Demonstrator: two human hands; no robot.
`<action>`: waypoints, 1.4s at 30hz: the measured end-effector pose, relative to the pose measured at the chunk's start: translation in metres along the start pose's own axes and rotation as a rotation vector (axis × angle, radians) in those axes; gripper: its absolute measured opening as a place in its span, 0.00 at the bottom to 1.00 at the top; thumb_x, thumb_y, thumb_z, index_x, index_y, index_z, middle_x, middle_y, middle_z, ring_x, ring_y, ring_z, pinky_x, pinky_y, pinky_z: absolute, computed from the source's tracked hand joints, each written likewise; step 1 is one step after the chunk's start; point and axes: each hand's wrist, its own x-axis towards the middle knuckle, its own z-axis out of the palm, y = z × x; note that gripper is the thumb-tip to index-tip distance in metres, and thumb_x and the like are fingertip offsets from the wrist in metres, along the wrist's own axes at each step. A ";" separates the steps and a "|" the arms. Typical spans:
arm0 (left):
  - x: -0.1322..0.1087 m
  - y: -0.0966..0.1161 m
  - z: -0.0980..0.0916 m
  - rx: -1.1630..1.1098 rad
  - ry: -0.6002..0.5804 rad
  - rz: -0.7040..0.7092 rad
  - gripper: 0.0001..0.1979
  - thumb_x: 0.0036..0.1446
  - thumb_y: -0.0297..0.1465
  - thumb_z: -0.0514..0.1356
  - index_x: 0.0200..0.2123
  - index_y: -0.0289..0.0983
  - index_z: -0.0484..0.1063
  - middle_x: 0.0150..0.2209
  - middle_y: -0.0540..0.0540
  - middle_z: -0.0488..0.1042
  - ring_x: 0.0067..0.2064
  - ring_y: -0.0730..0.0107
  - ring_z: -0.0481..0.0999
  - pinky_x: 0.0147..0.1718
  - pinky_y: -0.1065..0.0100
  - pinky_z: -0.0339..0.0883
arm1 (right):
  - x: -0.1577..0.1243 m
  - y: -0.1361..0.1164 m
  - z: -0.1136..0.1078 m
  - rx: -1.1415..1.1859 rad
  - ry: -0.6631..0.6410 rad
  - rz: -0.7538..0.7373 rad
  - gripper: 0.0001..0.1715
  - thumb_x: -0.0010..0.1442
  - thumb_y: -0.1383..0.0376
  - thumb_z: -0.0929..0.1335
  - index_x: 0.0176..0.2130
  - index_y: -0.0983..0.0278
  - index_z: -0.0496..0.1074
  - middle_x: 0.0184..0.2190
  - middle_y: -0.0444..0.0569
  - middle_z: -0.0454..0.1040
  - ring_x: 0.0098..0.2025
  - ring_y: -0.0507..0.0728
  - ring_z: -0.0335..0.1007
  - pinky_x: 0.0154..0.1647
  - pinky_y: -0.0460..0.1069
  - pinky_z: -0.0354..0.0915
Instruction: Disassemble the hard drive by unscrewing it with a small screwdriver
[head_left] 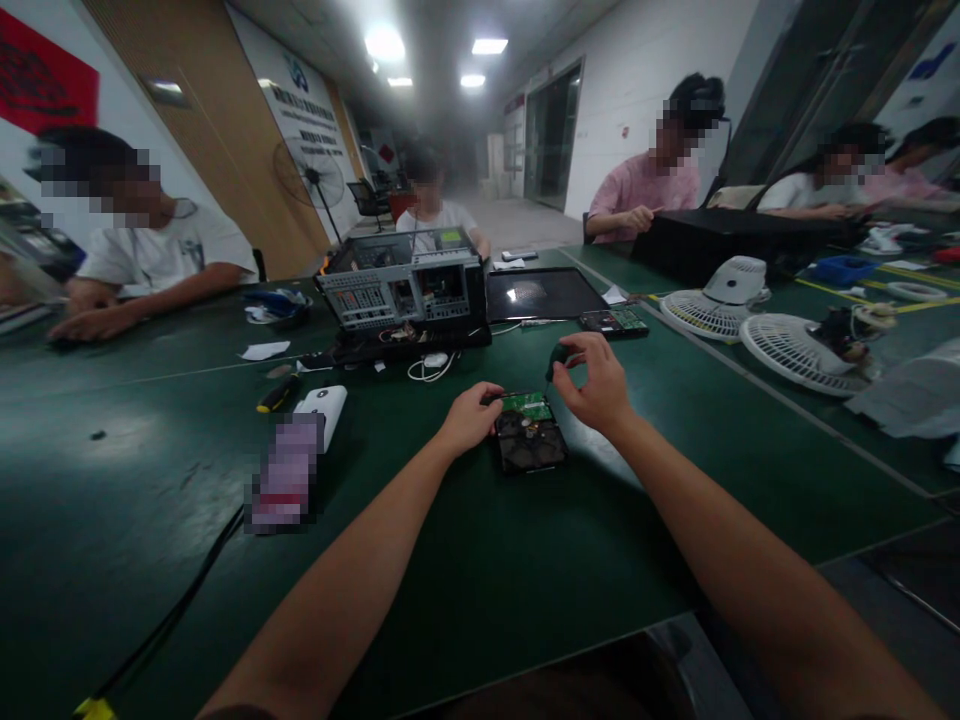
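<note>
A hard drive (532,448) lies on the green tabletop in front of me, its black underside and green circuit board (525,404) facing up. At its left edge, my left hand (469,418) steadies the drive, with curled fingers on the upper left corner. My right hand (598,385) pinches the dark handle of a screwdriver (556,360). The screwdriver stands nearly upright, its shaft pointing down at the board's upper right corner. Whether the tip sits in a screw is too small to tell.
An open computer case (405,290) stands beyond the drive, with a black panel (546,294) and another drive (613,322) to its right. A phone (289,470) and a yellow-black screwdriver (278,393) lie left. White fan parts (802,352) are at right. Several people sit around the table.
</note>
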 end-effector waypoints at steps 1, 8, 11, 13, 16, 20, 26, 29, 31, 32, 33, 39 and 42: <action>0.000 0.000 0.000 -0.001 0.000 0.003 0.17 0.64 0.31 0.60 0.55 0.35 0.73 0.48 0.41 0.79 0.22 0.79 0.73 0.22 0.73 0.67 | 0.000 0.000 0.000 0.005 0.004 0.006 0.19 0.62 0.65 0.69 0.53 0.59 0.66 0.47 0.53 0.73 0.38 0.58 0.74 0.40 0.56 0.75; 0.000 0.001 -0.001 -0.008 -0.024 -0.018 0.17 0.65 0.30 0.59 0.56 0.35 0.71 0.38 0.45 0.79 0.23 0.77 0.72 0.22 0.73 0.66 | -0.002 0.004 0.004 -0.030 0.042 0.060 0.19 0.63 0.58 0.72 0.51 0.59 0.67 0.40 0.49 0.76 0.35 0.57 0.76 0.41 0.56 0.76; 0.000 0.002 -0.001 -0.020 -0.021 -0.022 0.17 0.65 0.30 0.58 0.56 0.35 0.71 0.43 0.43 0.79 0.23 0.78 0.72 0.22 0.73 0.67 | -0.002 0.007 0.004 -0.038 0.034 0.040 0.19 0.64 0.57 0.72 0.51 0.59 0.68 0.40 0.50 0.76 0.36 0.58 0.76 0.41 0.57 0.76; -0.001 0.003 -0.001 -0.026 -0.022 -0.018 0.17 0.65 0.30 0.59 0.56 0.35 0.72 0.46 0.42 0.78 0.23 0.78 0.72 0.23 0.73 0.67 | -0.002 0.007 0.003 -0.039 0.024 0.035 0.19 0.64 0.58 0.71 0.52 0.59 0.68 0.41 0.51 0.76 0.36 0.58 0.76 0.42 0.57 0.76; -0.001 0.003 -0.001 -0.025 -0.027 -0.011 0.16 0.65 0.31 0.59 0.55 0.35 0.72 0.42 0.43 0.79 0.23 0.77 0.72 0.22 0.73 0.67 | -0.002 0.005 0.002 -0.027 0.015 0.042 0.19 0.64 0.59 0.70 0.53 0.59 0.67 0.43 0.52 0.76 0.37 0.59 0.77 0.43 0.57 0.77; 0.000 0.001 -0.001 -0.031 -0.030 -0.012 0.17 0.65 0.30 0.59 0.56 0.35 0.72 0.34 0.47 0.78 0.23 0.75 0.73 0.22 0.73 0.66 | -0.002 0.005 0.003 -0.013 0.026 0.071 0.21 0.64 0.59 0.71 0.54 0.60 0.66 0.45 0.53 0.77 0.37 0.58 0.78 0.43 0.57 0.77; 0.003 -0.004 0.001 -0.016 -0.006 -0.003 0.16 0.64 0.30 0.59 0.55 0.36 0.72 0.42 0.44 0.79 0.22 0.78 0.73 0.21 0.74 0.66 | -0.003 0.010 0.007 -0.038 0.057 0.098 0.23 0.63 0.57 0.73 0.54 0.59 0.67 0.44 0.52 0.77 0.35 0.58 0.78 0.42 0.58 0.78; 0.004 -0.005 0.001 -0.009 0.003 -0.007 0.16 0.64 0.30 0.60 0.55 0.37 0.73 0.45 0.43 0.79 0.22 0.79 0.72 0.21 0.74 0.65 | -0.003 0.009 0.006 -0.046 0.050 0.089 0.21 0.63 0.57 0.73 0.53 0.58 0.68 0.44 0.51 0.77 0.35 0.59 0.78 0.42 0.58 0.77; 0.003 -0.005 0.001 -0.011 -0.006 -0.014 0.16 0.64 0.30 0.60 0.55 0.37 0.73 0.45 0.43 0.79 0.22 0.79 0.72 0.21 0.74 0.65 | -0.002 0.008 0.004 -0.042 0.039 0.081 0.20 0.63 0.57 0.72 0.52 0.58 0.68 0.44 0.51 0.77 0.36 0.59 0.77 0.42 0.58 0.77; 0.003 -0.004 0.001 -0.012 -0.010 -0.015 0.16 0.64 0.30 0.60 0.55 0.37 0.73 0.44 0.44 0.79 0.22 0.79 0.73 0.21 0.74 0.66 | -0.002 0.007 0.003 -0.038 0.034 0.073 0.19 0.64 0.58 0.71 0.53 0.58 0.68 0.44 0.51 0.77 0.36 0.58 0.77 0.42 0.58 0.77; 0.003 -0.004 0.000 -0.013 -0.012 -0.016 0.16 0.64 0.30 0.60 0.55 0.37 0.73 0.44 0.44 0.79 0.22 0.78 0.73 0.22 0.74 0.66 | -0.002 0.006 0.003 -0.034 0.030 0.063 0.19 0.64 0.59 0.71 0.53 0.59 0.68 0.44 0.52 0.76 0.36 0.58 0.77 0.42 0.58 0.77; 0.002 -0.002 0.000 -0.025 -0.024 -0.019 0.16 0.65 0.30 0.59 0.55 0.37 0.72 0.38 0.46 0.79 0.23 0.76 0.74 0.23 0.74 0.67 | -0.001 0.002 0.001 -0.027 0.023 0.023 0.18 0.64 0.63 0.69 0.53 0.59 0.68 0.44 0.52 0.74 0.38 0.58 0.75 0.42 0.57 0.77; 0.001 -0.001 0.000 -0.037 -0.026 -0.024 0.16 0.65 0.30 0.59 0.56 0.36 0.72 0.33 0.48 0.78 0.23 0.74 0.74 0.23 0.73 0.66 | 0.000 0.001 0.001 -0.035 0.024 0.028 0.17 0.63 0.62 0.70 0.52 0.58 0.68 0.43 0.51 0.73 0.37 0.58 0.75 0.42 0.58 0.77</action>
